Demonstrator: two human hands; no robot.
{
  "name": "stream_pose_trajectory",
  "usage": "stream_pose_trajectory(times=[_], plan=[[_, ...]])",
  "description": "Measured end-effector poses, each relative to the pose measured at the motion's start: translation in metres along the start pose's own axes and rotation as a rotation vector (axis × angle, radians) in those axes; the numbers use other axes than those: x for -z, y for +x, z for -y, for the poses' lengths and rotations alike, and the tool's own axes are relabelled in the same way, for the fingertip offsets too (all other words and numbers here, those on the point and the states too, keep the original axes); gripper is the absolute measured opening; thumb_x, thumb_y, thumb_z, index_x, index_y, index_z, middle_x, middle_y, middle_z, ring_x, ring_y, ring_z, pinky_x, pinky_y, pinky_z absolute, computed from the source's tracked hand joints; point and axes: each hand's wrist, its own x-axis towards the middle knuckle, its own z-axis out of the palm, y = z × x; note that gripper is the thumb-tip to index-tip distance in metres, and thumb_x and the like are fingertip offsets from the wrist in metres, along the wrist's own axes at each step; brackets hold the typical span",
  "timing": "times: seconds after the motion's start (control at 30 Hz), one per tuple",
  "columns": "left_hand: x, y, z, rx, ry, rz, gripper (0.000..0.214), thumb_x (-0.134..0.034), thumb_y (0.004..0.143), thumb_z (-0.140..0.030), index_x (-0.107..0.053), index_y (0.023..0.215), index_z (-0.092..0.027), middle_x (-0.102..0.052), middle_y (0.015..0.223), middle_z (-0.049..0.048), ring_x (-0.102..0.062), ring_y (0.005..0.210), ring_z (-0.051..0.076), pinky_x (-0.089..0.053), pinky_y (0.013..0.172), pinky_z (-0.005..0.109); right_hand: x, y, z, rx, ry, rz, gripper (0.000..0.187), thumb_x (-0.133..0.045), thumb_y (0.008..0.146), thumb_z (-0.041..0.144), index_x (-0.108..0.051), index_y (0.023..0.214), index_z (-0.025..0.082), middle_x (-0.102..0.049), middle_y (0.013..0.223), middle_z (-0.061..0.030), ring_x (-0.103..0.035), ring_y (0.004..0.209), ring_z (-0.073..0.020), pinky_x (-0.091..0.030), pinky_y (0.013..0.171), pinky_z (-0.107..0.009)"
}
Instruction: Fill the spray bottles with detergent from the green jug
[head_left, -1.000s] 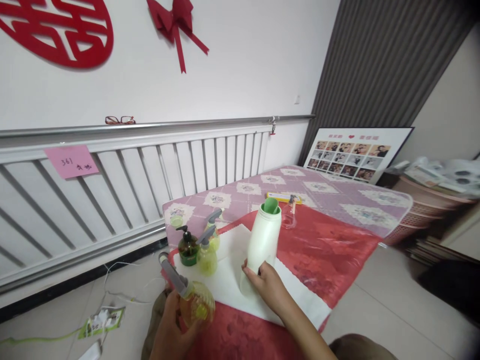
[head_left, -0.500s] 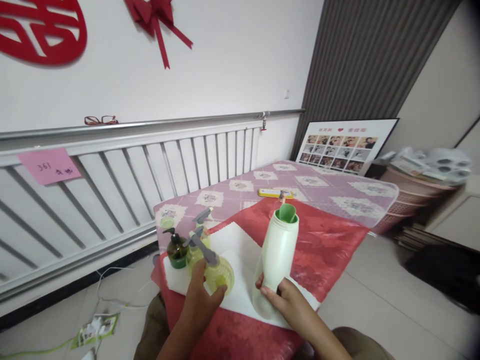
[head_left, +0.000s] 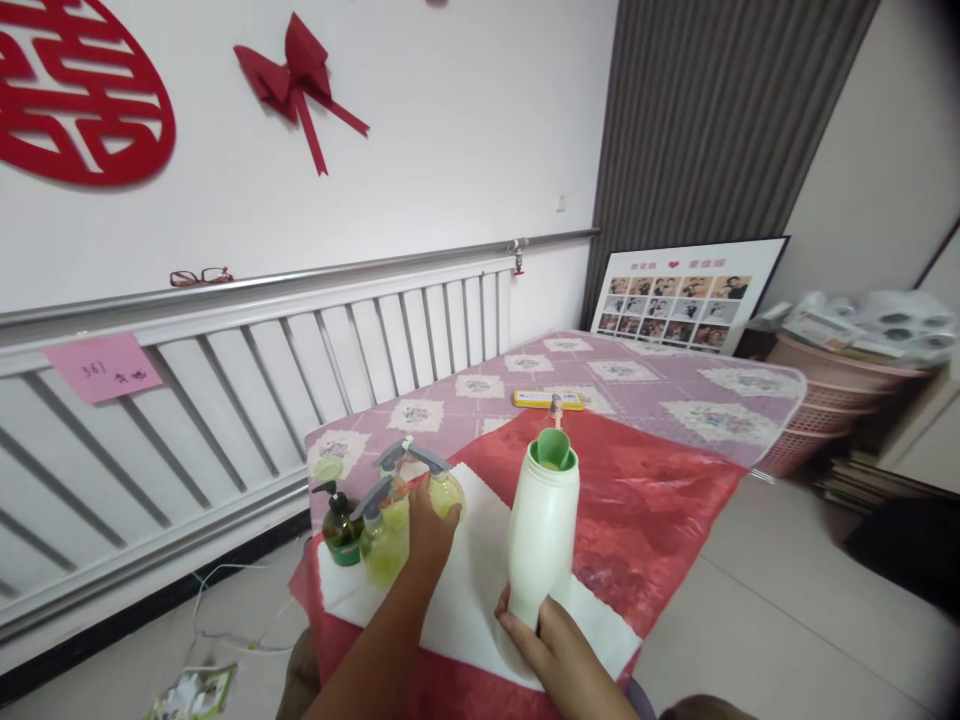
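Observation:
My right hand (head_left: 544, 635) grips the lower part of a tall white bottle (head_left: 541, 535) with a green funnel (head_left: 553, 450) in its open neck; the bottle stands upright on a white cloth (head_left: 472, 590). My left hand (head_left: 429, 525) is wrapped round a small yellow-green spray bottle (head_left: 442, 490) with a grey trigger head, held over the cloth's far left part. Just left of it stand another yellow-green spray bottle (head_left: 382, 540) and a dark green pump bottle (head_left: 339, 520).
The cloth lies on a red cover (head_left: 645, 500) over a low table with a purple patterned cloth (head_left: 675, 390). A yellow flat object (head_left: 547, 400) lies farther back. A white slatted radiator cover (head_left: 225, 360) runs along the wall; baskets (head_left: 847, 390) stand at right.
My left hand has carried the spray bottle up from near my lap and away to the group of bottles at the cloth's far left. The white bottle now stands more upright.

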Motion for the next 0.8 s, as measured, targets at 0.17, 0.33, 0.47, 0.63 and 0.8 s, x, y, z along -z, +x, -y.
stream_pose_trajectory(times=[0.17, 0.33, 0.47, 0.63, 0.8], plan=[[-0.016, 0.017, 0.007, 0.017, 0.019, -0.045, 0.065, -0.06, 0.075, -0.026, -0.036, 0.134, -0.013, -0.049, 0.132, 0.0173, -0.043, 0.13, 0.031, -0.035, 0.108, 0.047, -0.005, -0.001, -0.013, -0.005, 0.033, -0.015, 0.028, -0.052, 0.087, 0.047, -0.062, 0.086, 0.021, -0.069, 0.084, -0.005, -0.063, 0.081, -0.0239, -0.05, 0.077, -0.033], [-0.026, 0.022, 0.015, 0.036, 0.032, -0.068, 0.064, -0.058, 0.077, -0.028, -0.035, 0.135, -0.014, -0.05, 0.132, 0.0171, -0.042, 0.131, 0.031, -0.036, 0.108, 0.049, -0.009, -0.001, -0.02, -0.004, 0.044, -0.057, 0.029, -0.054, 0.086, 0.049, -0.062, 0.085, 0.021, -0.069, 0.084, -0.0048, -0.063, 0.081, -0.0235, -0.05, 0.078, -0.032], [-0.029, 0.023, 0.02, 0.047, 0.038, -0.05, 0.067, -0.057, 0.077, -0.029, -0.033, 0.137, -0.014, -0.046, 0.139, 0.017, -0.038, 0.136, 0.03, -0.033, 0.111, 0.046, -0.008, -0.002, -0.016, 0.009, 0.061, -0.057, 0.03, -0.056, 0.085, 0.05, -0.063, 0.084, 0.021, -0.07, 0.082, -0.0048, -0.063, 0.08, -0.0235, -0.05, 0.076, -0.031], [-0.031, 0.022, 0.021, 0.06, 0.042, -0.027, 0.07, -0.055, 0.078, -0.031, -0.029, 0.14, -0.011, -0.038, 0.146, 0.0199, -0.032, 0.14, 0.031, -0.028, 0.114, 0.045, -0.007, 0.0, -0.019, -0.003, 0.039, -0.044, 0.032, -0.054, 0.085, 0.051, -0.063, 0.085, 0.021, -0.07, 0.084, -0.0063, -0.064, 0.081, -0.0244, -0.051, 0.077, -0.033], [-0.031, 0.019, 0.02, 0.075, 0.038, -0.017, 0.071, -0.051, 0.078, -0.026, -0.025, 0.142, -0.01, -0.032, 0.151, 0.0195, -0.027, 0.143, 0.029, -0.024, 0.117, 0.043, -0.007, -0.001, -0.019, -0.016, 0.036, -0.027, 0.031, -0.054, 0.085, 0.05, -0.064, 0.089, 0.021, -0.071, 0.088, -0.007, -0.064, 0.087, -0.0255, -0.049, 0.083, -0.033]])
